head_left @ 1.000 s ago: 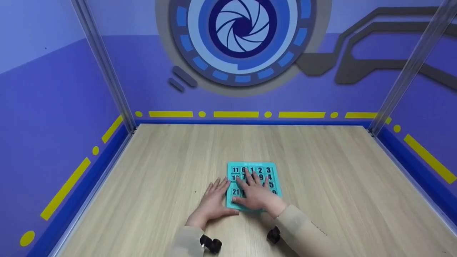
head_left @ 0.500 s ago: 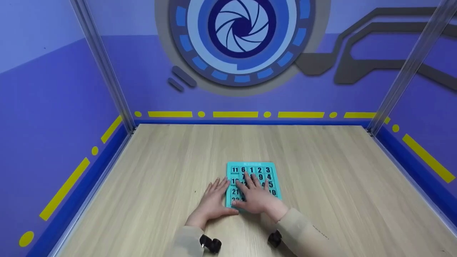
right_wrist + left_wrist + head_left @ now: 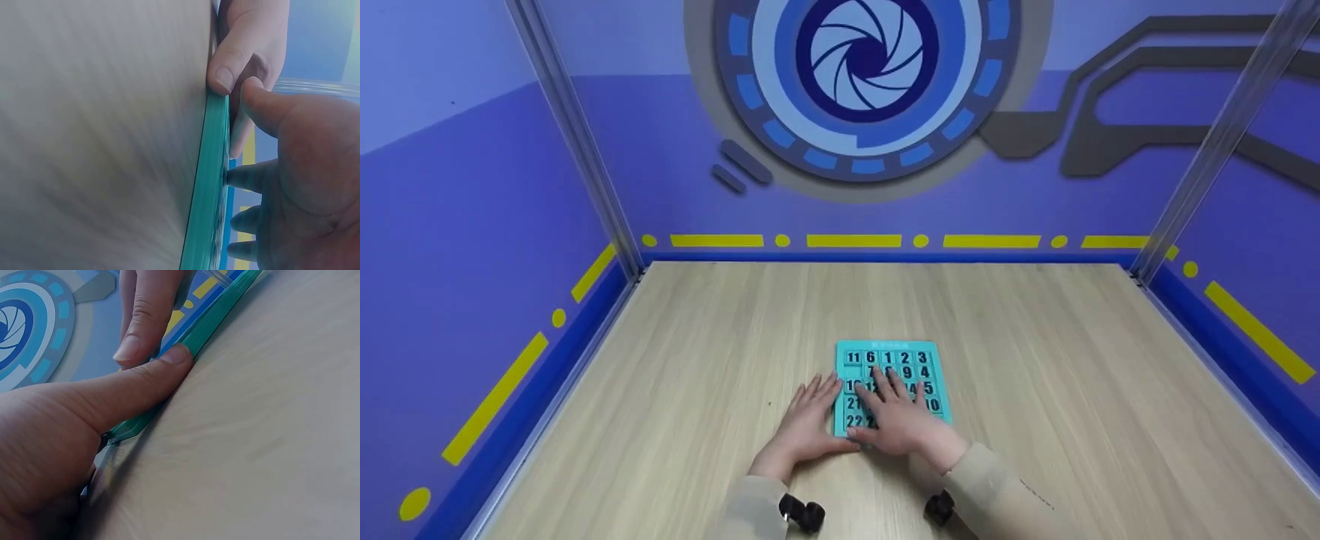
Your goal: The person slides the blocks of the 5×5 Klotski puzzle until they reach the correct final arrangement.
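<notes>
A teal sliding number puzzle (image 3: 889,346) lies flat on the table, its black-numbered tiles set in rows. My left hand (image 3: 808,425) braces it, fingers straight along its left side and thumb pressed to the near edge. In the left wrist view that thumb (image 3: 132,390) lies extended against the teal side wall. Spread over the puzzle, my right hand (image 3: 901,421) has its index fingertip at a left-column tile (image 3: 851,386) in the third row. Just above that tile is a bare slot (image 3: 853,372). My right palm hides several lower tiles.
The pale wooden tabletop (image 3: 720,322) reaches back to a blue-purple wall (image 3: 660,165) with yellow dashes. Side panels meet it at metal corner posts (image 3: 577,142). A black wrist device (image 3: 804,513) sits at my left cuff, another (image 3: 939,508) at my right.
The left-column tile under my right index finger has slid toward me from the second row to the third, leaving the slot above it. My right hand moved slightly nearer; the left stayed put.
</notes>
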Demonstrator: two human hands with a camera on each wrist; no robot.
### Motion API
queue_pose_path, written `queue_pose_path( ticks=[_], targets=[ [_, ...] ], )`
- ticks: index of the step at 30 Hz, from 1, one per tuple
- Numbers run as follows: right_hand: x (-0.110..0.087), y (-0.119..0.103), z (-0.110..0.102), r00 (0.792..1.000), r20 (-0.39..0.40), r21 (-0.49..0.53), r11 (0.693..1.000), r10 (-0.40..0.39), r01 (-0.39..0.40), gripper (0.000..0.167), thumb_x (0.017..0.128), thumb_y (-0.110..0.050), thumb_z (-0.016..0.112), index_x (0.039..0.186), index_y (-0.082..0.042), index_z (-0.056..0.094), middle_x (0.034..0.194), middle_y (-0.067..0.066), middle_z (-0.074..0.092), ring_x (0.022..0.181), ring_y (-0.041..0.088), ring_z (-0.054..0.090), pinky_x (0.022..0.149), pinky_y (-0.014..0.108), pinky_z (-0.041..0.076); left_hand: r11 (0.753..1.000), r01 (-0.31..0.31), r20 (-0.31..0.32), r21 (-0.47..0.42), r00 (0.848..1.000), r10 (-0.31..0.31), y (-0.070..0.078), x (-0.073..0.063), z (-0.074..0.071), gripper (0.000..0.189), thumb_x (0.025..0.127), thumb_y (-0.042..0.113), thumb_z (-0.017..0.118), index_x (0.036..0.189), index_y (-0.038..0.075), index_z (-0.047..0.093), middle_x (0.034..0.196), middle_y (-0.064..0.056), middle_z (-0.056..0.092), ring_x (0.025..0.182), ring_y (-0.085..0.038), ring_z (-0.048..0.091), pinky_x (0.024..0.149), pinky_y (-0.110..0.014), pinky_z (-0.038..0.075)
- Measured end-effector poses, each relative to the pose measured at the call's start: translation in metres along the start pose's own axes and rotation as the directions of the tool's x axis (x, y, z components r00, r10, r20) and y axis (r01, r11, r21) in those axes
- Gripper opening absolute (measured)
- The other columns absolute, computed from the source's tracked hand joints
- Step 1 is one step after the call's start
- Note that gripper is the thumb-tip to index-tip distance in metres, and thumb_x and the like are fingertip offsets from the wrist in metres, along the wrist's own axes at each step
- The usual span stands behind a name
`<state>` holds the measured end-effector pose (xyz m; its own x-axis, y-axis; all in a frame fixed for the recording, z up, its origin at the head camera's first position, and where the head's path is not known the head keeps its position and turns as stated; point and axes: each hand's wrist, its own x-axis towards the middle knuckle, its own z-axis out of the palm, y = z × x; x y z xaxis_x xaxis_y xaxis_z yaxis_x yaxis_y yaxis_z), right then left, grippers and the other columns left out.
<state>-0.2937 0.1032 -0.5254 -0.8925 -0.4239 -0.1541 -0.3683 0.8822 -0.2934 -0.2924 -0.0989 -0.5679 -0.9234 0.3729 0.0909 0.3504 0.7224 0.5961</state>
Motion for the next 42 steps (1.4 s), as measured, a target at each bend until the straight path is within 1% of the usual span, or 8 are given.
queue_pose_path(
  ticks=[6,14,21,26,30,42],
  targets=[
    [-0.002,0.000,0.001,1.000,0.018,0.013,1.000,-0.009,0.008,0.081,0.097,-0.063,0.057,0.162,-0.021,0.034,0.174,0.017,0.013,0.160,0.045,0.011,0.119,0.082,0.007,1.000,-0.009,-0.005,0.009,1.000,0.009,-0.001,-0.001,0.001,0.111,0.075,0.055,0.087,0.158,0.002,0.037,0.169,-0.016,0.031,0.159,-0.043,0.020,0.131,-0.061,0.013],
    [-0.003,-0.001,0.000,1.000,0.018,0.020,1.000,-0.006,0.006,0.082,0.096,-0.063,0.058,0.162,-0.020,0.034,0.174,0.018,0.012,0.160,0.045,0.011,0.119,0.082,0.006,1.000,-0.007,-0.002,0.010,1.000,0.007,-0.001,0.000,0.001,0.111,0.075,0.057,0.085,0.158,0.002,0.036,0.169,-0.016,0.030,0.159,-0.043,0.019,0.131,-0.060,0.013],
    [-0.002,-0.001,0.000,1.000,0.013,0.015,1.000,-0.005,0.005,0.081,0.096,-0.063,0.058,0.162,-0.021,0.035,0.174,0.018,0.013,0.160,0.045,0.011,0.120,0.082,0.007,1.000,-0.007,-0.006,0.012,1.000,0.007,-0.001,0.000,0.000,0.111,0.075,0.058,0.085,0.158,0.002,0.036,0.169,-0.016,0.030,0.159,-0.043,0.019,0.131,-0.060,0.013],
    [0.000,0.000,-0.002,1.000,-0.001,0.006,1.000,0.001,-0.001,0.080,0.097,-0.062,0.058,0.161,-0.020,0.036,0.173,0.018,0.014,0.159,0.046,0.013,0.120,0.082,0.009,1.000,-0.002,0.000,-0.003,1.000,0.002,-0.001,0.000,0.000,0.112,0.074,0.055,0.087,0.159,0.002,0.035,0.169,-0.016,0.029,0.159,-0.042,0.018,0.132,-0.060,0.012],
    [0.006,0.002,-0.004,1.000,-0.012,0.001,1.000,0.007,-0.007,0.081,0.097,-0.063,0.057,0.162,-0.020,0.035,0.173,0.018,0.013,0.159,0.046,0.013,0.120,0.081,0.010,1.000,0.010,0.015,-0.015,1.000,-0.010,0.000,0.000,-0.001,0.112,0.075,0.053,0.087,0.160,0.003,0.034,0.170,-0.015,0.028,0.160,-0.041,0.017,0.132,-0.060,0.011],
    [0.037,0.006,-0.007,0.998,-0.043,0.034,0.999,0.041,-0.040,0.078,0.100,-0.060,0.054,0.163,-0.020,0.032,0.174,0.019,0.008,0.160,0.046,0.008,0.121,0.081,0.006,0.999,0.024,0.019,-0.026,1.000,-0.024,0.001,-0.001,-0.002,0.111,0.076,0.054,0.087,0.160,0.004,0.033,0.171,-0.013,0.028,0.160,-0.040,0.015,0.132,-0.059,0.010]
  ],
)
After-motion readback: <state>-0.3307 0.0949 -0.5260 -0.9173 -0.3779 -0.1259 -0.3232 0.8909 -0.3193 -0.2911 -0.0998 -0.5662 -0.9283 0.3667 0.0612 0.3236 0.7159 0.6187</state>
